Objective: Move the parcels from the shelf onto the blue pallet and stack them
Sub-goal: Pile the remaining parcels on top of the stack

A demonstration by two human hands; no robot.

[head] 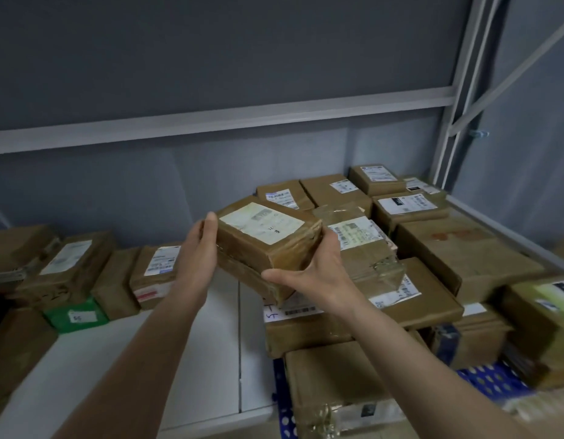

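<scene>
Grey wall panels (211,58) backed a white shelf (192,343), which ran from the near edge away to the wall. Nearest, at the right, a blue pallet (493,380) with round holes showed between brown parcels, one large parcel (334,384) lying at its near edge. Above the shelf's middle, both hands held a taped brown parcel with a white label (268,236), tilted, its far left corner raised. The left hand (200,245) pressed flat against its left side, fingers hidden behind; the right hand (318,274) cupped its near right corner, thumb spread toward the left. Beyond, stacked parcels (410,217) filled the right side up to the far right corner. Along the shelf's left edge stood a row of parcels (116,274) and a green package (75,315).
</scene>
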